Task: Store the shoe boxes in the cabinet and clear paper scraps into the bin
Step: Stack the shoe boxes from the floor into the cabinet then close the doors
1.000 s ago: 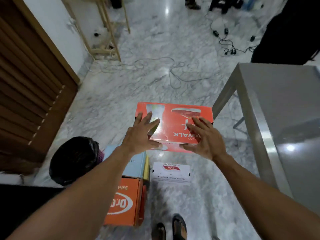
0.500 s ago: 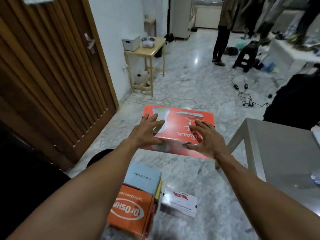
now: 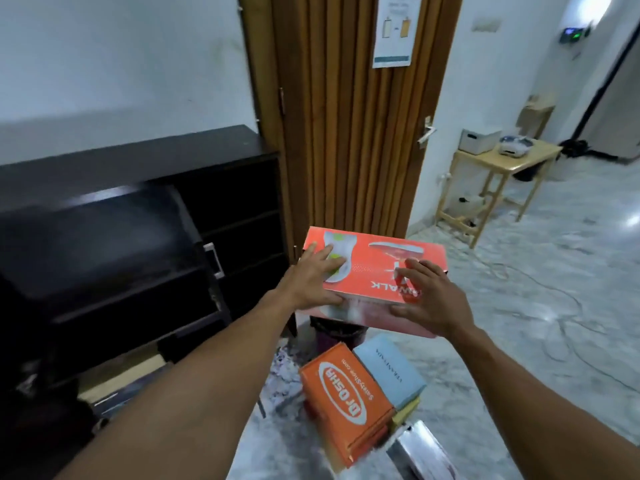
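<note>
While left hand (image 3: pixel 313 276) and right hand (image 3: pixel 428 301) grip the red-orange cardboard shoe box (image 3: pixel 377 259) mid-frame, black wooden cabinet (image 3: pixel 138 162) stands centre-left.

Indoor hallway, office-like: marble floor (image 3: pixel 554 306), slatted wooden door (image 3: pixel 346 133) with printed notice (image 3: pixel 393 29), black shelf cabinet (image 3: pixel 138 168), small wooden side table (image 3: pixel 502 161), wall reader (image 3: pixel 575 35) lit green

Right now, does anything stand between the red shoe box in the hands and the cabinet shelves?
Nothing visible does. The red shoe box, gripped by the left hand and right hand, hangs right of the black cabinet; its shelves are open, the door panel left of them.
</note>
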